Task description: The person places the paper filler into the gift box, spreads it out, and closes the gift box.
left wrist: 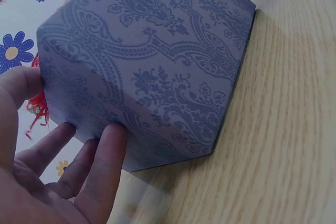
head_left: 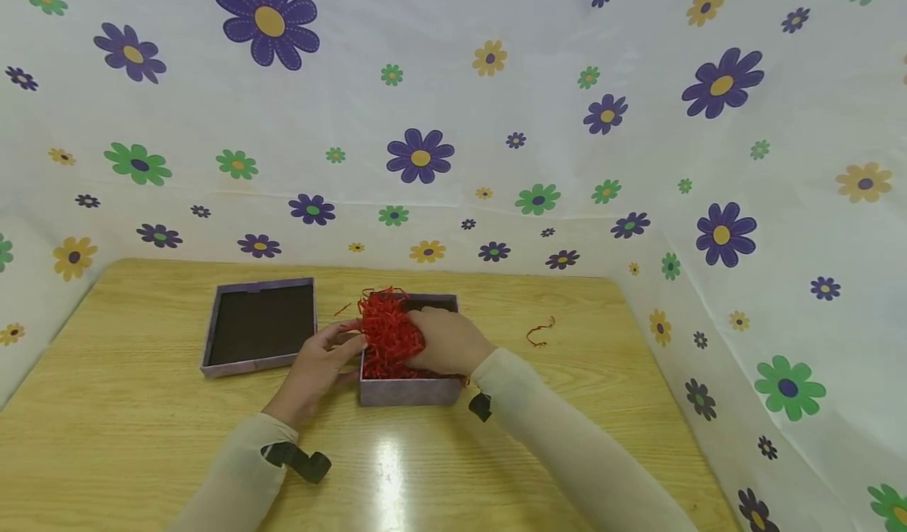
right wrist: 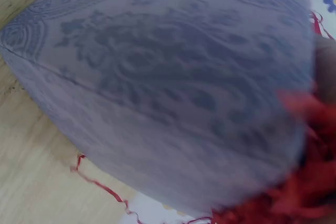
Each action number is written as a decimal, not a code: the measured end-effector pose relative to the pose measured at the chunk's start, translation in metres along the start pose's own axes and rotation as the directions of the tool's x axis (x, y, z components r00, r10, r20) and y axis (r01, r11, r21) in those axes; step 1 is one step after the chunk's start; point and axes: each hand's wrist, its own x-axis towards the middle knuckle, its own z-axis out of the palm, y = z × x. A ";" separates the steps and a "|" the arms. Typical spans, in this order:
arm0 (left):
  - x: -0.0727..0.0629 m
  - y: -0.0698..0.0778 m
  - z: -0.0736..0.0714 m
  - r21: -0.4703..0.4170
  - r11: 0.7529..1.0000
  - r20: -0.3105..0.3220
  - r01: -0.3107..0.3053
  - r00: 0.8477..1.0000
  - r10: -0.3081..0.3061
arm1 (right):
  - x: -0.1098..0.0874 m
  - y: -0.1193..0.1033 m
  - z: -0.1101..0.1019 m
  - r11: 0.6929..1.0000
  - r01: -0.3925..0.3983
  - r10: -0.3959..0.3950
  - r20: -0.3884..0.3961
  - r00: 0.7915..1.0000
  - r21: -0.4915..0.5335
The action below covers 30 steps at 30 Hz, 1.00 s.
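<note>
At box (head_left: 411, 393): left hand (head_left: 317, 364) spread against side; right hand (head_left: 449, 338) amid red shreds (head_left: 386, 335), grip untellable. Likely arranging; next needs box steady.

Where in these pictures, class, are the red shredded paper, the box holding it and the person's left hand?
Red shredded paper (head_left: 388, 337): head view, middle of the pile.
Box (head_left: 410, 393): head view, its near outer wall.
Left hand (head_left: 314, 367): head view, middle of the hand.

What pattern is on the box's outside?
The box: dark floral scrollwork on greyish purple, clearest in the left wrist view.
</note>
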 end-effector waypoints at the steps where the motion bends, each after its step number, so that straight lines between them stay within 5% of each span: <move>1: 0.000 0.000 0.000 -0.001 1.000 0.002 -0.001 1.000 0.001 | -0.001 0.001 -0.001 1.000 0.001 -0.001 0.003 1.000 0.014; 8: 0.002 -0.003 -0.001 -0.004 1.000 -0.002 0.006 1.000 -0.006 | -0.025 0.003 -0.027 0.998 0.023 -0.025 0.028 0.999 0.059; 15: 0.003 -0.004 -0.001 0.000 1.000 -0.007 0.004 1.000 -0.004 | -0.050 -0.009 -0.039 1.000 0.030 -0.031 -0.098 0.995 -0.005; 30: 0.003 -0.003 0.002 0.014 1.000 -0.017 0.015 1.000 -0.015 | -0.013 -0.018 0.003 1.000 0.024 -0.024 -0.042 0.999 0.002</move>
